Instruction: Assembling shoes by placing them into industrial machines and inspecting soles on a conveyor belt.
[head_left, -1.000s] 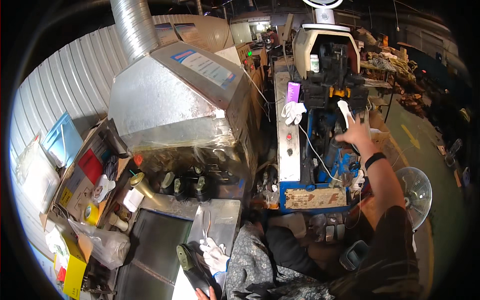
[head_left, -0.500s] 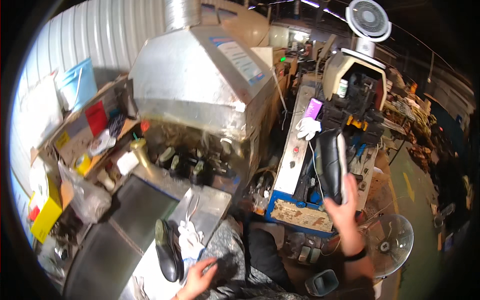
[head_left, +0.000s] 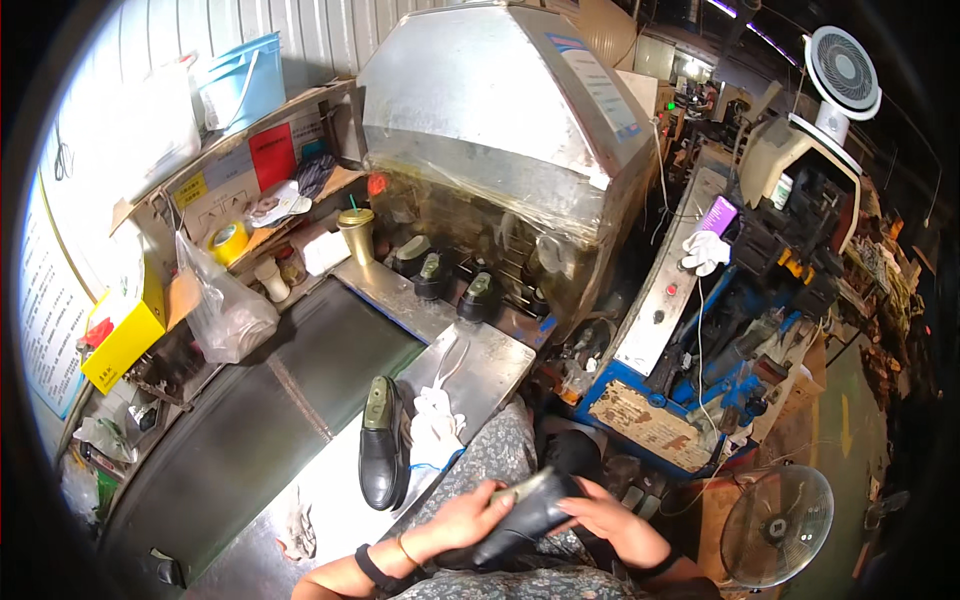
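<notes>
left hand [head_left: 478,516] + right hand [head_left: 612,518]: both gripping black shoe [head_left: 524,520] over lap [head_left: 498,450] | second shoe [head_left: 381,466] on counter [head_left: 335,510], just beside white glove [head_left: 435,425]

Big sheet-metal hood [head_left: 480,100] hogging 12 o'clock, and a light-blue bucket [head_left: 245,88] perched up on the shelf [head_left: 347,125] at 10. Also 10ish but closer to the middle: a lidded gold tumbler [head_left: 358,240], green straw [head_left: 354,203] and all. 9 o'clock is a yellow box [head_left: 126,345] plus a clear plastic bag [head_left: 235,325]. White round fan [head_left: 845,70] at 2, wire-caged fan [head_left: 776,525] down at 4, btw. Little purple box [head_left: 717,215] sits between 2 and 3.
</notes>
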